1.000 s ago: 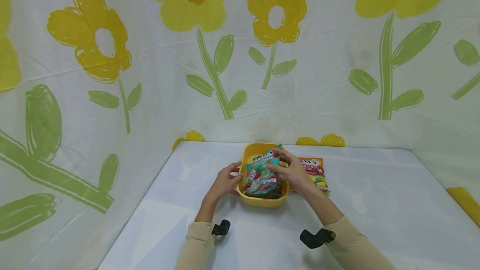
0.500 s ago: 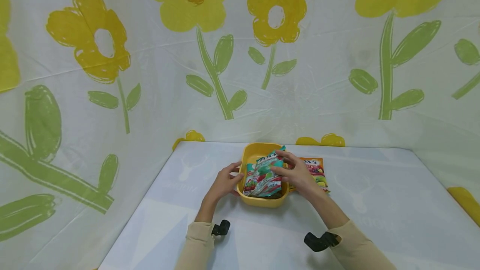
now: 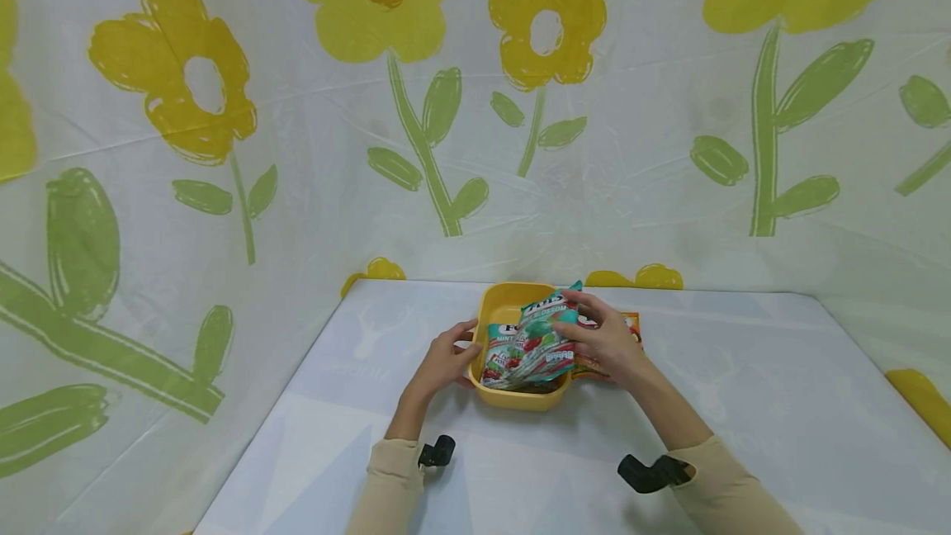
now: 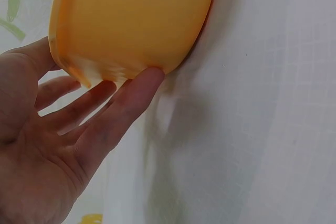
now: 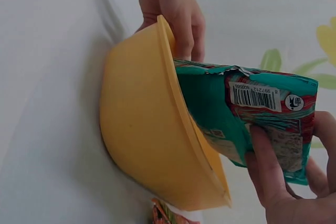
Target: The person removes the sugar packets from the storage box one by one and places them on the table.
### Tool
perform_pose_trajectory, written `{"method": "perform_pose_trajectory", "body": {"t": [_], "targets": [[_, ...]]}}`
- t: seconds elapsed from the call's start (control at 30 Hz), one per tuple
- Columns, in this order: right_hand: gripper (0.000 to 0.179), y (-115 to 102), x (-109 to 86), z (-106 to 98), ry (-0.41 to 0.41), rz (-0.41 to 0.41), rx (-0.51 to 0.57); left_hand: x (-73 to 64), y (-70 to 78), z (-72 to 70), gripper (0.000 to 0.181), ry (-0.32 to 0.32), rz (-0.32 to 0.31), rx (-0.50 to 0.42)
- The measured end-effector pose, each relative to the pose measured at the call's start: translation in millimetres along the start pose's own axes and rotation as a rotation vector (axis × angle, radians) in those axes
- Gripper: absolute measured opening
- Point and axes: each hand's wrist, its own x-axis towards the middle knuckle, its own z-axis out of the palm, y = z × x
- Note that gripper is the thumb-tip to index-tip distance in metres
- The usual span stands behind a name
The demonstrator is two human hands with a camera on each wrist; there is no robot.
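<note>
A yellow plastic basin (image 3: 520, 401) stands on the table in the head view. My left hand (image 3: 442, 360) holds its left side, fingertips against the outer wall (image 4: 131, 19) and one finger passing behind the rim in the left wrist view. My right hand (image 3: 615, 345) pinches a teal candy bag (image 3: 546, 338) by its right edge. The bag is tilted over the basin, its lower end inside the rim; the right wrist view shows a barcode on the bag's back (image 5: 268, 135). Another teal candy bag (image 3: 496, 353) lies in the basin, partly covered by the held one.
An orange candy bag (image 3: 632, 323) lies on the table (image 3: 743, 378) right of the basin, partly hidden behind my right hand. A white flower-print cloth (image 3: 631, 213) hangs behind the table and along its left.
My right hand has moved right with the teal bag, baring more of the bag beneath and covering more of the orange one. The left hand and basin have stayed put.
</note>
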Motion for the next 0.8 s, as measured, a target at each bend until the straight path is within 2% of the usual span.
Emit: {"method": "perform_pose_trajectory", "body": {"t": [0.43,0.8], "targets": [[0.071,2,-4.8,-22,0.027,0.017,-0.014,0.0,1.4,-0.1,0.054,0.004,0.001,-0.002],[0.070,3,-11.9,-41,0.049,0.027,-0.044,-0.7,1.4,0.4,0.053,0.012,-0.021,0.001]]}}
